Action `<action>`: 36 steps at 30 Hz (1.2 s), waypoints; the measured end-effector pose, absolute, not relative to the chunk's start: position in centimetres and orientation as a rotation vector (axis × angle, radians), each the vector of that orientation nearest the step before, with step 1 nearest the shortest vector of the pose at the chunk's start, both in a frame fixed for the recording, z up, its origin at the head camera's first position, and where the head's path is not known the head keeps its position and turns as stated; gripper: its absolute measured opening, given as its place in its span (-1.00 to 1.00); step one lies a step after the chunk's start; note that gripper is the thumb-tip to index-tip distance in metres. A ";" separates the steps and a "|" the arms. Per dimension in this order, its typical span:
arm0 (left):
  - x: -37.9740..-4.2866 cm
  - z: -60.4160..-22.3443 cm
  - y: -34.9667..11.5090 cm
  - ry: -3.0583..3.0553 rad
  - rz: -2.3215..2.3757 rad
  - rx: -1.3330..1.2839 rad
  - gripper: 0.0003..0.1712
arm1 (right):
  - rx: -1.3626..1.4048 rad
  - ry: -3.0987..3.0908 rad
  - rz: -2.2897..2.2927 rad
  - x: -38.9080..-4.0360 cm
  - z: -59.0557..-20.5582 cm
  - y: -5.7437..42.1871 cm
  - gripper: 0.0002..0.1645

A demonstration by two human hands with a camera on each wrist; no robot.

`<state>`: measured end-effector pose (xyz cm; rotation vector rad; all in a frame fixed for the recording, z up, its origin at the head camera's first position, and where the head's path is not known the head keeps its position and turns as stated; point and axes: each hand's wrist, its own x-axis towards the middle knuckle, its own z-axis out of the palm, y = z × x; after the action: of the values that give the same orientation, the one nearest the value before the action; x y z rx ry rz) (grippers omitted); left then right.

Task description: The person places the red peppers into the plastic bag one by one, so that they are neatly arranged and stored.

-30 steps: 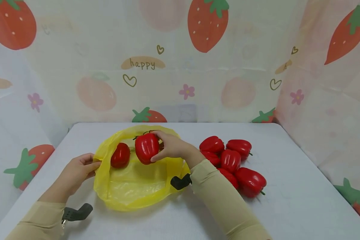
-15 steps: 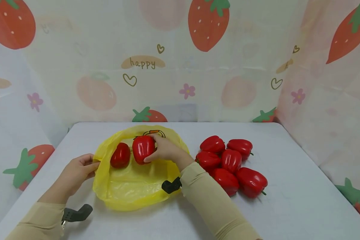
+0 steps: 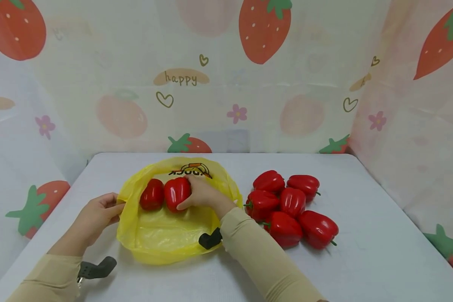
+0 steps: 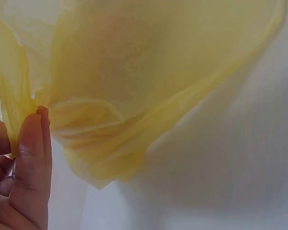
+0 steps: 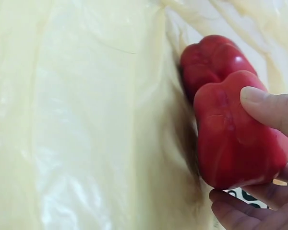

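Note:
A yellow plastic bag lies on the table with its mouth spread wide. My left hand pinches the bag's left rim between thumb and fingers, as the left wrist view also shows at the gathered film. Inside the bag, my right hand grips a red bell pepper, its thumb on one side and fingers on the other. Just left of that one lies another red bell pepper. In the right wrist view the held pepper overlaps the other pepper.
To the right of the bag, several red bell peppers sit clustered on the white table. Fabric walls with printed strawberries stand behind and on both sides. A black camera mount on the right wrist hangs over the bag's front rim.
My right hand has carried the bell pepper a little left and down into the bag, beside the other one. Black print on the bag's inner back has come into view. The left hand keeps its place.

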<state>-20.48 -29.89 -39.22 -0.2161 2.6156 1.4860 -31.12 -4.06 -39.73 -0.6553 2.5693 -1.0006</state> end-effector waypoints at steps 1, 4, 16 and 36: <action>-20.5 -39.2 -29.9 2.617 1.484 -0.216 -0.43 | -0.656 2.572 -0.998 -31.2 -39.9 -4.2 0.16; -20.4 -39.3 -30.0 2.621 1.484 -0.215 -0.44 | -0.647 2.582 -1.002 -31.2 -40.2 -4.5 0.17; -20.4 -39.2 -30.2 2.616 1.491 -0.214 -0.42 | -0.592 2.612 -1.068 -31.1 -40.4 -5.4 0.18; -20.5 -39.3 -30.3 2.633 1.497 -0.202 -0.47 | -0.511 2.602 -1.243 -31.7 -41.2 -5.8 0.05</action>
<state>-20.55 -30.32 -39.27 -0.2020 2.6333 1.4969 -31.72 -5.80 -41.25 -0.5106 2.6022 -1.2432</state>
